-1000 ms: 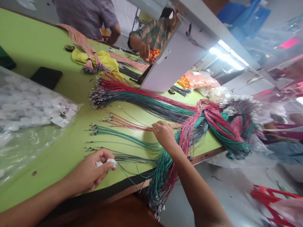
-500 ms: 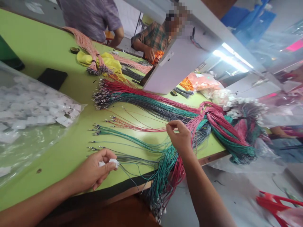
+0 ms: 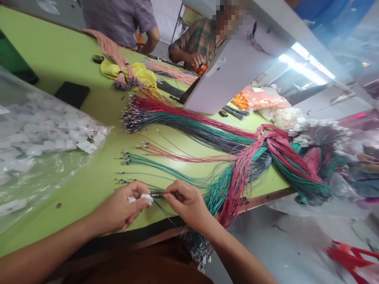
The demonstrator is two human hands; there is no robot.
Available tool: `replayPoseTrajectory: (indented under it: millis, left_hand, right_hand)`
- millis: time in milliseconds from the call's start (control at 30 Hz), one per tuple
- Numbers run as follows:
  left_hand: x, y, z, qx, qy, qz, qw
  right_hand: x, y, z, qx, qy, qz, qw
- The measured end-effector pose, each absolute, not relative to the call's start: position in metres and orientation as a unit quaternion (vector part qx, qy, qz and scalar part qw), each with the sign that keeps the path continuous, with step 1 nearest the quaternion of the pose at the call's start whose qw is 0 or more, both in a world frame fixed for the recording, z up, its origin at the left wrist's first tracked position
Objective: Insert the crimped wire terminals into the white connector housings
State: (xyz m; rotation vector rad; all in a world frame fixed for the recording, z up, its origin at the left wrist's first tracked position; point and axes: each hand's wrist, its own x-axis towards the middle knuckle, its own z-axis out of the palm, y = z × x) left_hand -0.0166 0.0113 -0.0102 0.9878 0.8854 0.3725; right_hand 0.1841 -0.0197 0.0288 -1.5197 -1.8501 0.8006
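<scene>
Across the lime-green table (image 3: 94, 187), thin green wires (image 3: 156, 162) lie loose, left hand (image 3: 122, 207) pinching a white plastic connector (image 3: 147, 198) (a dark wire (image 3: 160, 208) seemingly fitted), right hand (image 3: 186, 201) a thin metal-tipped wire (image 3: 156, 195), apparently uninserted.

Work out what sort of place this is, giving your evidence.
Probably a wire-assembly workshop: long bundles of thin red, green and black wires, a clear plastic bag of small white blocks, and a person in a checked shirt across the lime-green table.

No legible text, label, brand, number or sign anywhere in view.
</scene>
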Motion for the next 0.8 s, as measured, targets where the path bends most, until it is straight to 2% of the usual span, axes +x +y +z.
replayPoseTrajectory:
  millis: [333,800]
  left_hand:
    - [-0.0165,0.0123,-0.0104,0.462,0.405,0.173,0.77]
    - [-0.0161,0.0127,-0.011,0.485,0.404,0.15,0.761]
  right_hand:
    - [0.1815,-0.0228,0.0303,-0.523,-0.743,0.264,0.323]
    - [0.1824,-0.0179,0.0248,-0.482,-0.825,0.18,0.233]
